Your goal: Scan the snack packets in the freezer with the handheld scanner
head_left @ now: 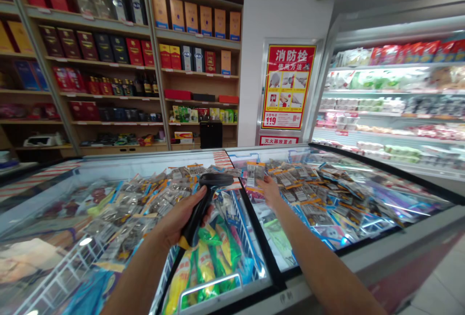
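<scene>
My left hand (187, 213) is wrapped round the handle of a black barcode scanner (216, 180), whose head points to the right above the chest freezer. A cable trails down from its handle. In my right hand (269, 190) a small flat packet (253, 172) with an orange top edge is pinched, its printed side facing me. Many similar packets (308, 184) lie in a heap on the glass lid at the right. More packets (145, 203) are spread on the lid at the left. Beneath the scanner, yellow and green bags (210, 257) sit in a wire basket.
The chest freezer's black frame (257, 228) runs between the two lid halves. Behind it stand shelves of boxed goods (191, 17). A red fire-hydrant sign (285, 87) hangs on the white wall. An open refrigerated display (392, 92) is at the right.
</scene>
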`<state>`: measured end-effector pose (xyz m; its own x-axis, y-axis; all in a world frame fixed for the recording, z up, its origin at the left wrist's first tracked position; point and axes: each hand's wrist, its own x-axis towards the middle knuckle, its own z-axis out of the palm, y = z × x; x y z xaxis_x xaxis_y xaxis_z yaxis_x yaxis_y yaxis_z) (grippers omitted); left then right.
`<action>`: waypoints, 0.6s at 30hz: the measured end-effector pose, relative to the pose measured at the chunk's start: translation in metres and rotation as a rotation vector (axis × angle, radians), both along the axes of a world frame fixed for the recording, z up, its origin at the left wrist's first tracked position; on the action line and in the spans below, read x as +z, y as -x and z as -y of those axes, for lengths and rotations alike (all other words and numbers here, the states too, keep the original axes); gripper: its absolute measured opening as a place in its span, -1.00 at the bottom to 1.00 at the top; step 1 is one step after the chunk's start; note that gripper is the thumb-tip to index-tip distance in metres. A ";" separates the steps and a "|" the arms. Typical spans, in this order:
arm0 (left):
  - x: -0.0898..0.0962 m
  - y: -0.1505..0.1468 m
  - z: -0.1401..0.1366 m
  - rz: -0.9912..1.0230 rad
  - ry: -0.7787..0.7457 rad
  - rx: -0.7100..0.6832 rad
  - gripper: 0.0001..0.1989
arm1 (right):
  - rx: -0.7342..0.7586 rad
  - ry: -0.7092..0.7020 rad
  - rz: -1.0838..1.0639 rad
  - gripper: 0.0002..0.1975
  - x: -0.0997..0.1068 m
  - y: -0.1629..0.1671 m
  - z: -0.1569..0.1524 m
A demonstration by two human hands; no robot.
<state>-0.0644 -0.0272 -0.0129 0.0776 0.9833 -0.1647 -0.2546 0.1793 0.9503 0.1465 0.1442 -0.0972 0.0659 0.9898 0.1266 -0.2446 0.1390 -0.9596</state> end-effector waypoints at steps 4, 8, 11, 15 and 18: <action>0.000 -0.001 0.000 0.056 0.006 -0.028 -0.66 | -0.012 -0.009 -0.050 -0.71 -0.001 0.000 0.001; 0.001 -0.001 0.000 0.084 0.014 -0.032 -0.67 | -0.017 -0.010 0.050 -0.76 -0.004 0.001 0.000; 0.001 -0.001 0.000 0.092 0.018 -0.034 -0.68 | -0.032 -0.010 0.126 -0.76 -0.003 -0.001 0.000; -0.001 -0.001 -0.001 0.080 0.008 -0.047 -0.69 | -0.040 0.000 0.183 -0.73 0.001 -0.002 0.003; -0.002 0.000 -0.001 0.080 0.003 -0.051 -0.69 | -0.029 -0.001 0.138 -0.73 0.004 -0.002 0.005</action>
<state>-0.0639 -0.0261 -0.0149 0.1407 0.9772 -0.1593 -0.3197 0.1971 0.9268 0.1489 0.1393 -0.0935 0.0759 0.9876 0.1374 -0.1061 0.1450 -0.9837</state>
